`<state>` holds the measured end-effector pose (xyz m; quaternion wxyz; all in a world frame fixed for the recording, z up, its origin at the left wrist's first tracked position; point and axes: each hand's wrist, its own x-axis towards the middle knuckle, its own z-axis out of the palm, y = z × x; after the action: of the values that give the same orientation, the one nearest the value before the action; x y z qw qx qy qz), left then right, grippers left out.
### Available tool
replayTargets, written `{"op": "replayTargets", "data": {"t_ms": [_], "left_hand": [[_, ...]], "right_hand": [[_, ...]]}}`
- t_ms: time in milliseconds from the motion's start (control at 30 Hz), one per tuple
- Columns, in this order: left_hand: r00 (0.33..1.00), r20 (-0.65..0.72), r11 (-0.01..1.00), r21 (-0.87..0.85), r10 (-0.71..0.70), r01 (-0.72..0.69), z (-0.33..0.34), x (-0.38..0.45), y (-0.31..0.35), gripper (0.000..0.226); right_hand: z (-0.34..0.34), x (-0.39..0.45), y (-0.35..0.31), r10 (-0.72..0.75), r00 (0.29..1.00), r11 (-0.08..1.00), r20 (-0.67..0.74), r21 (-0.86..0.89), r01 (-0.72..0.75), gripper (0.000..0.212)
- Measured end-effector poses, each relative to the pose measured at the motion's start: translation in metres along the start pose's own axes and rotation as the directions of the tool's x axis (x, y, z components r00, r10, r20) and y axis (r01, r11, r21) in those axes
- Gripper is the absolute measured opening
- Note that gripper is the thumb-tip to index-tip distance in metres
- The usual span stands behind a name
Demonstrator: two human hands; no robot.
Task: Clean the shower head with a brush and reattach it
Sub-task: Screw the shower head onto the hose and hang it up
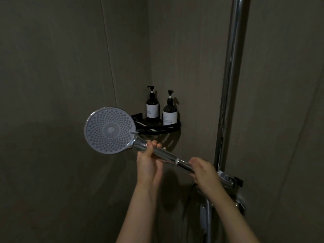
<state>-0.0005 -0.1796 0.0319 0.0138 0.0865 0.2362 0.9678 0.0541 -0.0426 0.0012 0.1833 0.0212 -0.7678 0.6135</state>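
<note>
Shower head (109,130): a round, flat disc with a pale grey rubbery spray face, studded with concentric rings of small nozzles around a plain central hub, and rimmed in polished chrome. The face is turned toward the camera, tilted slightly to the left. A smooth, cylindrical chrome handle (165,154) is joined to the disc at its lower right; the long axis is seen running from upper left (disc) down to lower right (handle end), at a shallow slant. The item is held in mid-air in front of a shower corner, left of the riser pipe. Left hand (149,161): wrapped around the handle just below the disc, fingers curled over the far side, thumb on the near side. Right hand (203,172): closed around the lower end of the handle, where the end itself is hidden by the fingers. Riser pipe (231,85): a vertical tube of mirror-bright chrome, with a chrome bracket (228,178) fixed just beside the right hand. Corner shelf (172,128): black metal, curved front, mounted where two matte grey-brown wall panels meet. Two pump bottles (152,106) (170,113) (dark glass or plastic, which one cannot be told) are stood upright on it, each with a white label and a black pump.
</note>
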Motion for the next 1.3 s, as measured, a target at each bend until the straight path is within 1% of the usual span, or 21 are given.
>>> {"op": "replayTargets", "data": {"t_ms": [67,100,133,200,233,267,333,400,500,600,667,700,767,833,867,900,933,1000,1133,1233,1300], "left_hand": [[1.000,-0.008,1.000,0.006,-0.019,0.019,0.001,-0.002,-0.001,0.012],[1.000,-0.008,1.000,0.006,-0.013,0.013,0.002,-0.002,-0.001,0.012],[1.000,-0.006,1.000,0.007,0.000,0.000,0.002,-0.002,0.001,0.013],[1.000,-0.005,1.000,0.012,0.017,-0.017,0.003,-0.001,0.003,0.015],[1.000,0.001,1.000,0.017,0.015,-0.015,0.004,-0.001,0.003,0.016],[1.000,0.009,1.000,0.020,0.011,-0.011,0.004,-0.002,0.002,0.017],[1.000,0.014,1.000,0.018,0.000,0.000,0.004,-0.002,0.000,0.019],[1.000,0.003,1.000,0.022,0.004,-0.004,0.004,-0.001,0.001,0.018],[1.000,0.005,1.000,0.016,0.008,-0.008,0.004,-0.001,0.002,0.018],[0.999,0.020,1.000,0.015,-0.025,0.025,0.004,-0.004,-0.001,0.016],[1.000,0.016,1.000,0.009,-0.012,0.012,0.004,-0.004,-0.001,0.015],[1.000,0.008,1.000,0.009,0.000,0.000,0.004,-0.003,0.000,0.016],[1.000,0.004,1.000,0.012,0.003,-0.003,0.004,-0.004,0.000,0.016],[1.000,0.016,1.000,0.015,-0.014,0.014,0.005,-0.006,-0.001,0.016],[1.000,0.022,1.000,0.017,-0.018,0.018,0.005,-0.007,-0.002,0.016],[1.000,0.022,1.000,0.018,-0.015,0.014,0.005,-0.007,-0.002,0.017],[1.000,0.020,1.000,0.015,-0.004,0.004,0.004,-0.006,-0.001,0.018],[1.000,0.029,1.000,0.010,0.007,-0.007,0.002,-0.004,0.001,0.019],[0.999,0.040,1.000,0.007,-0.024,0.023,0.000,-0.006,-0.001,0.016],[1.000,0.019,1.000,0.000,0.011,-0.011,0.000,-0.003,0.001,0.019],[1.000,0.008,1.000,0.016,-0.001,0.001,0.000,-0.004,0.001,0.018]], "right_hand": [[-0.001,-0.001,-0.004,0.041,0.999,0.997,0.010,0.064,-0.042,0.028],[-0.003,-0.001,-0.002,0.029,0.999,0.994,0.039,0.101,-0.033,0.020],[-0.004,-0.003,-0.005,0.022,0.996,0.996,0.089,0.087,-0.030,0.012],[-0.003,-0.005,-0.006,0.000,0.990,1.000,0.139,-0.017,0.002,0.017],[-0.005,-0.004,-0.003,-0.006,0.993,0.999,0.121,-0.046,0.012,0.008],[-0.004,-0.003,-0.005,0.007,0.995,0.998,0.103,-0.062,0.000,0.013],[-0.001,-0.003,-0.009,0.072,0.992,0.997,0.106,0.014,-0.074,0.032],[-0.003,0.000,-0.005,0.026,0.993,0.996,0.119,0.079,-0.036,0.018],[-0.005,0.000,-0.004,-0.030,0.995,0.999,0.090,-0.006,0.031,0.009],[-0.004,0.002,-0.007,0.031,0.999,0.999,0.023,0.028,-0.031,0.035],[-0.005,0.001,-0.006,0.022,0.998,0.994,0.057,0.110,-0.029,0.020],[-0.006,0.000,-0.007,0.019,0.995,0.995,0.096,0.094,-0.028,0.009],[-0.006,-0.001,-0.001,0.010,0.996,1.000,0.091,-0.014,-0.009,0.006],[-0.005,0.000,-0.002,0.035,0.999,0.996,0.034,-0.088,-0.031,0.030],[-0.004,0.000,-0.004,0.062,0.998,0.996,0.018,-0.064,-0.061,0.038],[-0.005,-0.001,-0.005,0.071,0.997,0.997,0.015,-0.010,-0.070,0.038],[-0.004,-0.002,-0.005,0.057,0.997,0.998,0.045,0.014,-0.057,0.028],[-0.003,-0.004,-0.007,0.031,0.996,0.999,0.087,-0.041,-0.027,0.011],[-0.004,-0.002,-0.009,0.042,0.997,0.999,0.060,-0.021,-0.041,0.033],[-0.003,-0.004,-0.011,0.007,0.995,1.000,0.100,-0.006,-0.007,0.003],[-0.002,-0.003,-0.007,-0.003,0.998,0.997,0.063,-0.078,0.008,0.017]]}}
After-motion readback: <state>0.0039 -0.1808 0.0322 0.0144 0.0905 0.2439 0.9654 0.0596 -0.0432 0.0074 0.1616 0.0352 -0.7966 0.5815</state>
